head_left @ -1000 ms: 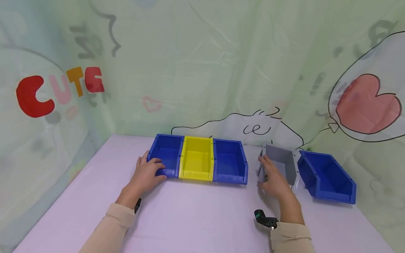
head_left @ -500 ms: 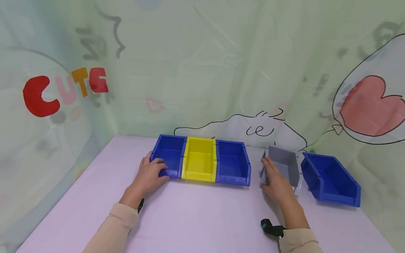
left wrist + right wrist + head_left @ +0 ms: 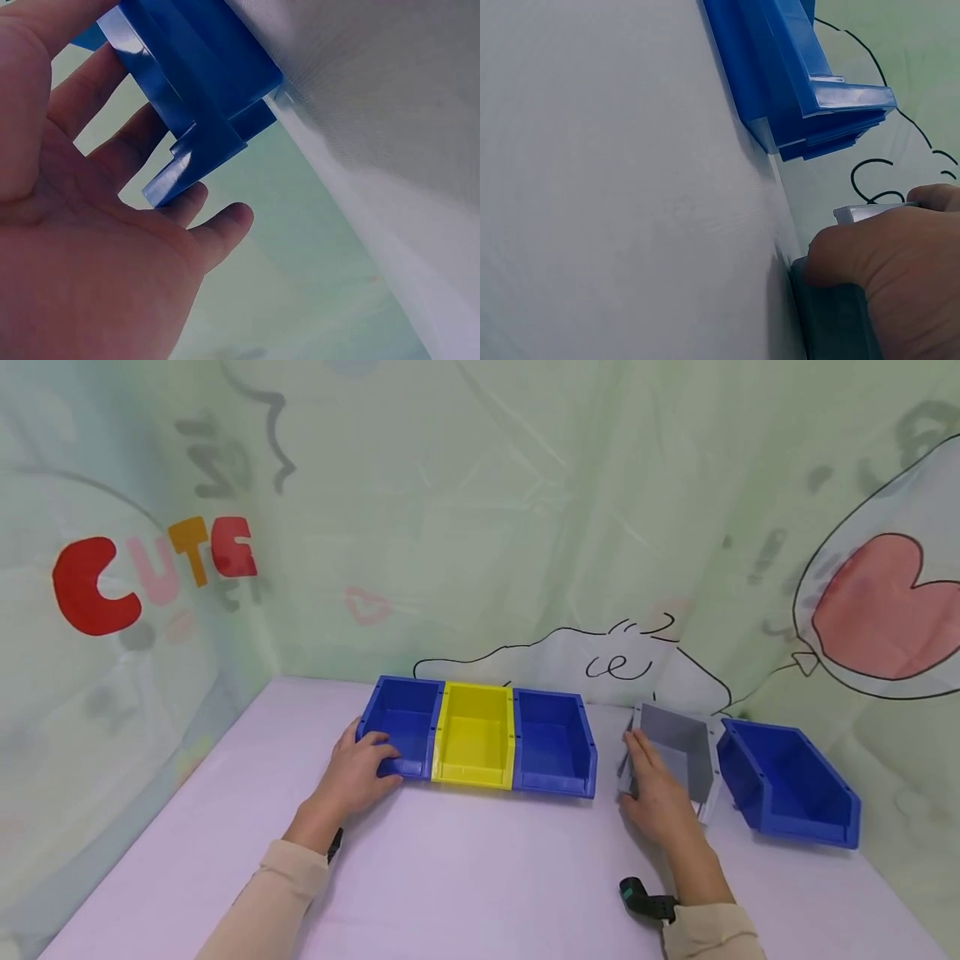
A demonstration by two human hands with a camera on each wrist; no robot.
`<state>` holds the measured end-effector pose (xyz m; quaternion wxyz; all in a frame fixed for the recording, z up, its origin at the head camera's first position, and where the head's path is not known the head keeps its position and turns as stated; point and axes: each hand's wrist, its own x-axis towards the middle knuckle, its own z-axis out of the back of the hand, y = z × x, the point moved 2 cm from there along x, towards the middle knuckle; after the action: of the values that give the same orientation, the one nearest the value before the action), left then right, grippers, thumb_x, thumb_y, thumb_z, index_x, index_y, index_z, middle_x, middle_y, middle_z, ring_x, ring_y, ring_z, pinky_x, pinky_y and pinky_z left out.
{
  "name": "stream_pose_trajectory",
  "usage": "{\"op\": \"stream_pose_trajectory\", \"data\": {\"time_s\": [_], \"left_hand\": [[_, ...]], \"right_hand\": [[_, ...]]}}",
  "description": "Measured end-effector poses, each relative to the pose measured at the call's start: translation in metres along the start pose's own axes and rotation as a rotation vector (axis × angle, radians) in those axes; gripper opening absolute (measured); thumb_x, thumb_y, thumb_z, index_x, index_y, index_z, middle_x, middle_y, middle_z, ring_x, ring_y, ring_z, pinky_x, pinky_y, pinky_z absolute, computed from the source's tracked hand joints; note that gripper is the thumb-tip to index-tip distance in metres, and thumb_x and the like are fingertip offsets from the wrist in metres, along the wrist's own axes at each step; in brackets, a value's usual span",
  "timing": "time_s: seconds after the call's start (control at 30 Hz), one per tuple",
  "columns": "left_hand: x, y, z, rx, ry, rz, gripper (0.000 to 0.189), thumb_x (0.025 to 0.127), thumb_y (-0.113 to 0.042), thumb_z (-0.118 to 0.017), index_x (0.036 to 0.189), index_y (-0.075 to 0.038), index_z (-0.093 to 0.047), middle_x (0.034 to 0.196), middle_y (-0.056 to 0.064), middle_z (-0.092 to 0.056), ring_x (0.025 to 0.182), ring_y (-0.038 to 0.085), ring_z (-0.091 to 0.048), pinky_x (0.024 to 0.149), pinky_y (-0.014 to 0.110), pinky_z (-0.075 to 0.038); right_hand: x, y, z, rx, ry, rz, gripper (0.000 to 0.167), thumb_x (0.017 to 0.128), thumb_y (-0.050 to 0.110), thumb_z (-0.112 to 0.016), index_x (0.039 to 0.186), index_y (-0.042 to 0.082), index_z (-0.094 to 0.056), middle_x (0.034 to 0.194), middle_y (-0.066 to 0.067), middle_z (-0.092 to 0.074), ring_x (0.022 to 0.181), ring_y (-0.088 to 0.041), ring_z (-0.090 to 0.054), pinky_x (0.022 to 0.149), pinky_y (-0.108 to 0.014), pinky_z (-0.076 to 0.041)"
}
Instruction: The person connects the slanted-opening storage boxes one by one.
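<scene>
Pinching the gray bin [image 3: 686, 747] beneath it, the right hand [image 3: 660, 797] holds what looks like light, stiff, perhaps slick plastic, best taken by the side; the left hand [image 3: 362, 774] grips a blue bin [image 3: 407, 733] just rightward.

Backdrop [image 3: 450, 543]: pale green sheeting, creased, hung across the rear and both sides. Lettering [image 3: 190, 550]: "CUTE" in red, pink, orange and red, at left. Balloon print [image 3: 900, 510]: black outline, enclosing a pinkish-red heart [image 3: 873, 618], at right. Cartoon figure [image 3: 555, 664]: white, black-lined, low centre. Tabletop [image 3: 495, 868]: pale lilac, meeting the backdrop. Light: diffuse.
</scene>
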<state>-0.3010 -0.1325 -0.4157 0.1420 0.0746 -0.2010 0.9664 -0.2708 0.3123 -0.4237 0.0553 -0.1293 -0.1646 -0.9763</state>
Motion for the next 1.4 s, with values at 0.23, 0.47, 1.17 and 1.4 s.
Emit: {"op": "stream_pose_trajectory", "data": {"time_s": [0.23,0.47,1.17,1.4], "left_hand": [[0.000,0.000,-0.002,0.007,0.002,-0.002,0.035,0.090,-0.029,-0.080,0.120,-0.012,-0.075,0.149,0.018,-0.056,0.154,0.053,-0.018,0.126,0.066,-0.018],[0.000,-0.001,-0.001,0.009,-0.011,-0.007,0.034,0.089,-0.028,-0.081,0.119,-0.012,-0.076,0.148,0.018,-0.057,0.154,0.053,-0.018,0.125,0.067,-0.020],[-0.001,-0.001,0.000,0.012,-0.009,-0.001,0.036,0.089,-0.029,-0.082,0.120,-0.012,-0.076,0.148,0.018,-0.057,0.154,0.053,-0.019,0.124,0.068,-0.021],[-0.001,-0.001,0.001,0.010,-0.016,-0.014,0.035,0.088,-0.029,-0.082,0.118,-0.012,-0.076,0.147,0.018,-0.058,0.153,0.053,-0.021,0.124,0.067,-0.022]], "right_hand": [[-0.003,0.001,0.000,-0.035,-0.029,-0.004,0.097,0.085,-0.002,-0.072,0.164,0.005,-0.017,0.169,-0.023,-0.021,0.111,-0.052,-0.062,0.097,-0.067,-0.050],[-0.002,0.001,0.003,-0.042,-0.077,-0.008,0.098,0.083,-0.005,-0.071,0.165,0.008,-0.019,0.168,-0.021,-0.026,0.083,-0.041,-0.064,0.084,-0.063,-0.054],[-0.003,0.012,0.009,0.048,-0.245,0.116,0.100,0.076,-0.016,-0.075,0.162,0.004,-0.028,0.162,-0.025,-0.032,0.114,-0.054,-0.060,0.088,-0.067,-0.054],[-0.002,0.020,0.014,0.061,-0.305,0.170,0.103,0.073,-0.020,-0.076,0.161,0.004,-0.029,0.161,-0.025,-0.034,0.125,-0.056,-0.053,0.086,-0.067,-0.054]]}}
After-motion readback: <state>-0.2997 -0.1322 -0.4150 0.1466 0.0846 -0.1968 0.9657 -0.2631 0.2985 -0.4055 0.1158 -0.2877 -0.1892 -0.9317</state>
